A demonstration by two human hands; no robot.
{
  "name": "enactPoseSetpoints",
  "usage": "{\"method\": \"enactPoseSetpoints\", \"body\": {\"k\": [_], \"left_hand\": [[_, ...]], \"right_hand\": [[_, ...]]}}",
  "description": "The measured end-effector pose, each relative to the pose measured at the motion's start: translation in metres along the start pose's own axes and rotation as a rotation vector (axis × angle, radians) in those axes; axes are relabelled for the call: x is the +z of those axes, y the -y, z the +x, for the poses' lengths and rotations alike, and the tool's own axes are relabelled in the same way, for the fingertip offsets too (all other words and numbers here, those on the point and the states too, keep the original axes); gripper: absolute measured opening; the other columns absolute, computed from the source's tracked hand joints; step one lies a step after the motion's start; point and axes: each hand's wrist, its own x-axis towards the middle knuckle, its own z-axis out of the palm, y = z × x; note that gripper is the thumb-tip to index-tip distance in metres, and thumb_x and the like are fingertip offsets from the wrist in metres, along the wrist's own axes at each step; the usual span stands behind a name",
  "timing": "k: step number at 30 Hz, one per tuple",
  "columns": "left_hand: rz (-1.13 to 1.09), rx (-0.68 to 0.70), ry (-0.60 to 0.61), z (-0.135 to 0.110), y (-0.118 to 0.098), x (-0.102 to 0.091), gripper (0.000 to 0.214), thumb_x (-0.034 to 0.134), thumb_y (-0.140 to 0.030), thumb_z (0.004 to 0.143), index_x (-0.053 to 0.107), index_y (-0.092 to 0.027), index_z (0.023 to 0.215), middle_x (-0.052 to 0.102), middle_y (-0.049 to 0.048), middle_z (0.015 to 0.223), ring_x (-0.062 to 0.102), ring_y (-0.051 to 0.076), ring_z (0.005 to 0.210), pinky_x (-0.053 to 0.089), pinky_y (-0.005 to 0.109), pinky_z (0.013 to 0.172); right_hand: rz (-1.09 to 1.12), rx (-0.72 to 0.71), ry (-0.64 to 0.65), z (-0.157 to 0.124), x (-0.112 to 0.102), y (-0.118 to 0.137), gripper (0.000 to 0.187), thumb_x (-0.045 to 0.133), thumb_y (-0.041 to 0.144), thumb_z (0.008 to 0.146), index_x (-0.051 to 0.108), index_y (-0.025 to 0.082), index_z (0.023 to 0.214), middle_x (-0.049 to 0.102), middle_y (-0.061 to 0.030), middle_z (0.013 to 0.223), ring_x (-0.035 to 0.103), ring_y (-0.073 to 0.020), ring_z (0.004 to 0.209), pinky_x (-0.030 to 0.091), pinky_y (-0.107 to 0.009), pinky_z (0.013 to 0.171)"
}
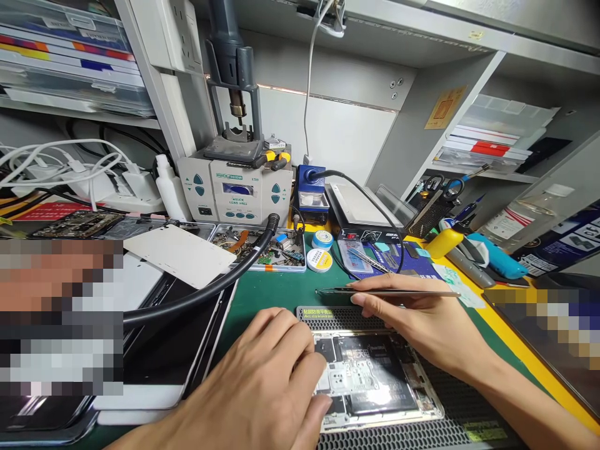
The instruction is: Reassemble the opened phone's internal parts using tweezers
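An opened phone (384,375) lies on a grey perforated pad (328,321), its black battery and inner metal plate exposed. My left hand (276,369) is closed at the phone's left end, with curled fingers and thumb against its edge; the fingertips are partly hidden. Above the phone's far edge, my right hand (422,325) pinches a pair of dark tweezers (403,292) between thumb and fingers. The tweezers lie nearly level, their tips pointing left and apart from the phone.
A thick black hose (206,290) crosses the left side above stacked screens and a white plate (180,253). Behind stand a hot air station (244,187), a parts tray (281,250), small round tins (319,259) and a heating plate (370,212). Pixelated patches cover both sides.
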Motion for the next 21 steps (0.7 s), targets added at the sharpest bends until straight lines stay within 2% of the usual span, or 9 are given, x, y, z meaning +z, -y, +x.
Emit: {"method": "enactPoseSetpoints", "body": {"k": [4,9,21], "left_hand": [[-0.006,-0.01,0.04,0.0003,0.0003,0.0,0.005,0.062,-0.019,0.095,0.066,-0.02,0.094,0.065,0.0052,0.103,0.058,0.027,0.102,0.049,0.047,0.098],[0.011,0.014,0.002,-0.0011,0.0003,0.0021,0.007,0.06,-0.015,0.094,0.066,-0.019,0.095,0.065,0.005,0.101,0.059,0.026,0.103,0.048,0.047,0.103],[0.001,-0.005,0.025,-0.0007,-0.0008,-0.0027,0.009,0.058,-0.015,0.096,0.066,-0.019,0.094,0.064,0.0059,0.101,0.057,0.027,0.101,0.049,0.047,0.096]], "right_hand": [[0.018,0.012,0.015,0.0004,-0.0004,0.002,0.026,0.081,0.049,0.085,0.087,0.025,0.094,0.079,-0.0024,0.069,0.065,-0.0165,0.052,0.054,-0.026,0.046],[0.018,0.026,0.023,0.0007,0.0007,0.0025,0.029,0.08,0.05,0.085,0.087,0.024,0.097,0.078,-0.0028,0.066,0.068,-0.0181,0.053,0.056,-0.027,0.047],[0.077,0.049,0.023,0.0014,-0.0018,0.002,0.026,0.084,0.048,0.083,0.086,0.024,0.094,0.078,-0.002,0.065,0.067,-0.0164,0.053,0.054,-0.025,0.047]]}}
